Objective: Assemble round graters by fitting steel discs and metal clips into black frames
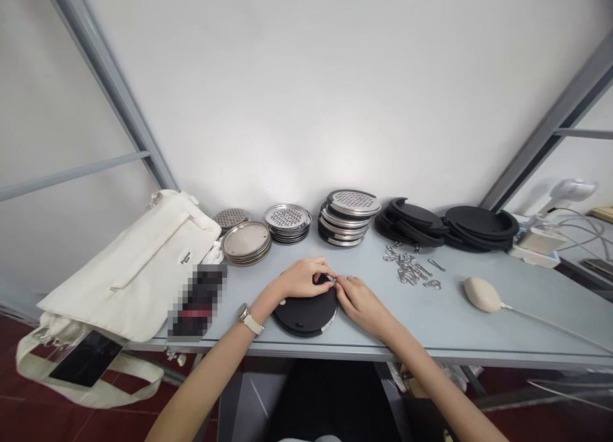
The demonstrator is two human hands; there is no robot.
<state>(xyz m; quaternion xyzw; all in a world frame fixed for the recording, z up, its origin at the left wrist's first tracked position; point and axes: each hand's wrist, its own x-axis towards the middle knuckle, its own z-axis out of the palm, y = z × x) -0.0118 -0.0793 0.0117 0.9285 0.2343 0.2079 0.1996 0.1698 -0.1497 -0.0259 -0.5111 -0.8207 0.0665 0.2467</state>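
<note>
A black round disc [302, 313] lies flat near the table's front edge, with a strip of bright metal showing at its lower right rim. My left hand [306, 278] bends over its upper part, thumb and fingers closed at the upper right rim. Against those fingertips, my right hand [357, 299] is pinched closed at the same spot on the rim. Whatever small part sits between the fingertips is hidden. To the right lies a loose heap of small metal clips [407, 266].
Behind stand stacks of metal grater discs [287, 218], plain metal discs [246, 241], black-rimmed grater discs [352, 205] and black discs [481, 228]. A white bag [138, 269] lies left. A cream rounded device [481, 295] with a cord lies right.
</note>
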